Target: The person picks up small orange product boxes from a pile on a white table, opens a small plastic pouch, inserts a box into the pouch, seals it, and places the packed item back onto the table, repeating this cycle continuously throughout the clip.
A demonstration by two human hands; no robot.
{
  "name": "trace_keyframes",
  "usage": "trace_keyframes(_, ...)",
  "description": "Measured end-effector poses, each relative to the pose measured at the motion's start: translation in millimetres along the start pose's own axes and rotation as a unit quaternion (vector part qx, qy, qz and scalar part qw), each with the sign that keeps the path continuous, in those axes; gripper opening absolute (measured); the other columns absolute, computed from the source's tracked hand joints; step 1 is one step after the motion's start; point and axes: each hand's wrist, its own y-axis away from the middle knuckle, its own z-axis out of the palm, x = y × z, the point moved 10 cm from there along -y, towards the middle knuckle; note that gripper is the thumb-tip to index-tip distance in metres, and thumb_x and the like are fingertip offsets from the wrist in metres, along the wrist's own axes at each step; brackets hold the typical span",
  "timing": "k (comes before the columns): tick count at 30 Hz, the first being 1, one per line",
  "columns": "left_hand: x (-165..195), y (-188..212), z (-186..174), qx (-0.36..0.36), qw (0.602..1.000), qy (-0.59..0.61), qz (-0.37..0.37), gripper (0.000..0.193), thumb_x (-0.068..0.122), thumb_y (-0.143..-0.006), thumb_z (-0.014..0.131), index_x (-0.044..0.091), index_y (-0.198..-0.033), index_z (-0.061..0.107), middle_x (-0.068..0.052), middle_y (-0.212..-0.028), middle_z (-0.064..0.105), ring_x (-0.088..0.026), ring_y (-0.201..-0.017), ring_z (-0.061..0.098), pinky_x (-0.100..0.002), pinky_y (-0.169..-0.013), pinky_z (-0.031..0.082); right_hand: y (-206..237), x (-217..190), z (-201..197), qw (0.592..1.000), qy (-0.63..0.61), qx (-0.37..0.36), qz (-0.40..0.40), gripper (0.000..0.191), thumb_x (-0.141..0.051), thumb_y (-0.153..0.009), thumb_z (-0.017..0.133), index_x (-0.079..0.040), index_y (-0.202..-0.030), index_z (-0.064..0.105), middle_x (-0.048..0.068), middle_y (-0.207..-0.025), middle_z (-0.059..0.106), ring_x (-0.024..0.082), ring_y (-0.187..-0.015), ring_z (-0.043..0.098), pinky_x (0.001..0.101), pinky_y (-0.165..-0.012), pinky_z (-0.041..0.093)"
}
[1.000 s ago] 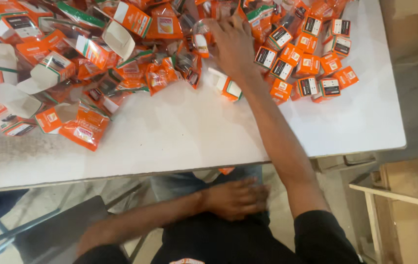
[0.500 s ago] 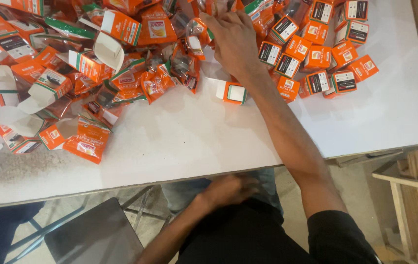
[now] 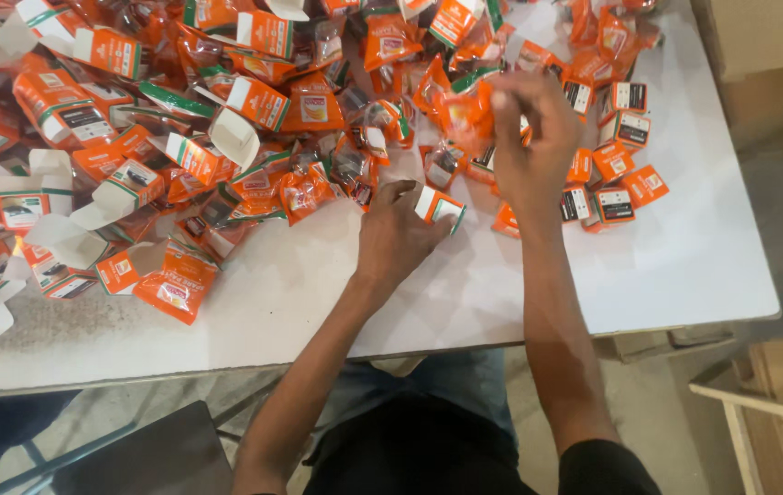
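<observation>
A white table (image 3: 520, 293) is spreading under both hands, its near edge lying just below the wrists and its far part running out of the frame. A big heap of orange packets and cartons (image 3: 180, 137) is covering the surface to the left of and beyond the left hand, with several open white-flapped cartons lying at its outer left side. To the right of the right hand, small closed orange boxes with dark label panels (image 3: 620, 174) are sitting close together in rough rows. The left hand (image 3: 398, 234) is lying on the table with its fingers curled narrow, closing on a small orange-and-white carton (image 3: 440, 207) at its fingertips. The right hand (image 3: 529, 137) is lifted just above the heap, fingers pinched together on an orange crinkly packet (image 3: 465, 110) at its left side. The fingertips of the right hand are blurring, so the exact grip is hard to make out. The printing on the labels is too small to tell apart, and the packets at the top edge are being cut off
</observation>
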Motion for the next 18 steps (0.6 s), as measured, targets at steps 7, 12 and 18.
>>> trace_keyframes(7,-26,52,-65,0.066,0.988,0.126,0.053,0.018,0.010,-0.075,0.077,0.007,-0.090,0.068,-0.019,-0.135,0.061,-0.035,-0.118,0.069,-0.042,-0.093,0.059,115,-48,26,0.973,0.189,-0.131,-0.024,0.016,-0.006,-0.099,0.064,-0.006,-0.114,0.068,0.010,-0.113,0.073,0.029,-0.107,0.069,0.0393,-0.094,0.055)
trace_keyframes(12,-37,67,-49,-0.070,0.997,0.024,0.029,0.053,0.019,-0.073,0.083,0.006,-0.121,0.065,-0.021,-0.128,0.054,-0.040,-0.111,0.062,-0.046,-0.094,0.054,142,-42,48,0.913,0.229,-0.336,0.013,0.053,-0.027,-0.087,0.073,-0.003,-0.133,0.060,0.014,-0.131,0.062,0.035,-0.118,0.058,0.0470,-0.095,0.049)
trace_keyframes(18,-20,50,-23,-0.108,0.981,-0.068,0.143,0.070,0.031,-0.078,0.089,0.017,-0.142,0.061,-0.018,-0.129,0.056,-0.035,-0.105,0.062,-0.044,-0.092,0.052,200,-64,51,0.847,0.301,-0.432,0.073,0.044,-0.010,-0.086,0.066,-0.015,-0.129,0.064,0.012,-0.136,0.058,0.033,-0.121,0.060,0.0430,-0.095,0.052)
